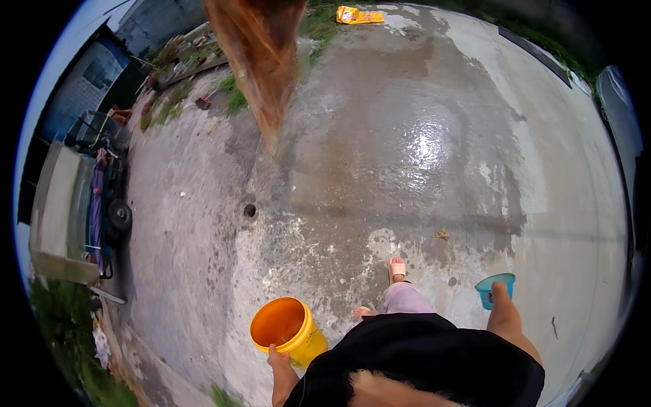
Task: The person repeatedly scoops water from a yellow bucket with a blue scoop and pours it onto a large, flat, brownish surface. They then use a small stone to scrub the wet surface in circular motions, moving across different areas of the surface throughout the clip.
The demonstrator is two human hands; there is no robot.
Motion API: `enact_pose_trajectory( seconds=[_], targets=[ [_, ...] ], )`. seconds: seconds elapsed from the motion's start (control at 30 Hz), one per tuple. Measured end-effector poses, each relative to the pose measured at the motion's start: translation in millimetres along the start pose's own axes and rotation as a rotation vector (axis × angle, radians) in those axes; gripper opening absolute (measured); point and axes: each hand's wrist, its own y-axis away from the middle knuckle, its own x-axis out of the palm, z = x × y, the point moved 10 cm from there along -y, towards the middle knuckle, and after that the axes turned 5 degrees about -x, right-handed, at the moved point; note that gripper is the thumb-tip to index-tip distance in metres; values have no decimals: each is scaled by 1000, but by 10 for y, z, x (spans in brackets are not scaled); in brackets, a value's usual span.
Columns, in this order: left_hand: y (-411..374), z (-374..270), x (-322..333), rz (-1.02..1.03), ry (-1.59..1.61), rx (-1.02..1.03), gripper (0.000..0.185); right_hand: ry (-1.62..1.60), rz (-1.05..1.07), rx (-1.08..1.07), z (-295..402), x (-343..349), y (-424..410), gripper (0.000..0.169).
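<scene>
My left hand [279, 357] grips the near rim of a yellow plastic bucket [309, 342], which tilts so that I look into its mouth. A little liquid [286, 331] shows low inside the bucket's orange-looking interior. Out to the right, my right hand [500, 292] holds a teal plastic dipper [487, 286]; most of the fingers are hidden. Between the two stand my feet in pink slide sandals [396, 269], the rear one partly covered by my black top. The concrete ground [366, 168] ahead is wet and shiny.
A blurred brown tapering shape [264, 61] covers the upper middle; I cannot tell what it is. A round hole [249, 210] opens in the concrete. At left stands a wheeled cart [76, 203] with a purple umbrella [97, 208]. A yellow bag [358, 16] lies far ahead.
</scene>
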Motion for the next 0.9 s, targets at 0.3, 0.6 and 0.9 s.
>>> enact_pose_trajectory(
  seconds=[0.3, 0.6, 0.9],
  targets=[
    [679, -92, 11, -267, -131, 89, 32, 379, 599, -655, 3940, 3340, 1710, 17],
    [1121, -51, 1531, 166, -179, 115, 28, 552, 630, -1197, 5596, 3948, 3509, 23],
    [1291, 32, 2494, 587, -126, 15, 26, 651, 456, -863, 3485, 2712, 1539, 20]
  ],
)
